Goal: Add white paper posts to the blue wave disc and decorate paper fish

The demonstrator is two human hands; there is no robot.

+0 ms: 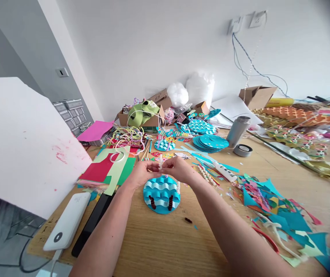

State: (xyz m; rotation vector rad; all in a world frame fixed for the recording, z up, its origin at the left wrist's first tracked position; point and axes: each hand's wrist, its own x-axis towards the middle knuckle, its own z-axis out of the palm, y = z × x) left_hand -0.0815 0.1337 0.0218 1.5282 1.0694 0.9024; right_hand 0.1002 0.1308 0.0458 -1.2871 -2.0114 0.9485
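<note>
Both my hands meet just above the far edge of a round blue paper disc (161,211). Wavy blue and white paper strips (160,187) cross it, and two dark brown coiled pipe cleaners (170,202) stand near its front. My left hand (144,173) is closed in a pinch on a white twisted pipe cleaner (160,161). From the other side, my right hand (179,169) pinches the same piece. Its lower end is hidden by the fingers. Another white coil (178,187) sits at the disc's right edge.
Stacked blue discs (211,143), a grey thermos (239,131) and its lid (242,150) stand behind. A glue bottle (225,171) and paper scraps (289,221) lie right. Coloured sheets (98,167), a white power strip (67,221) and a black bar (92,223) lie left.
</note>
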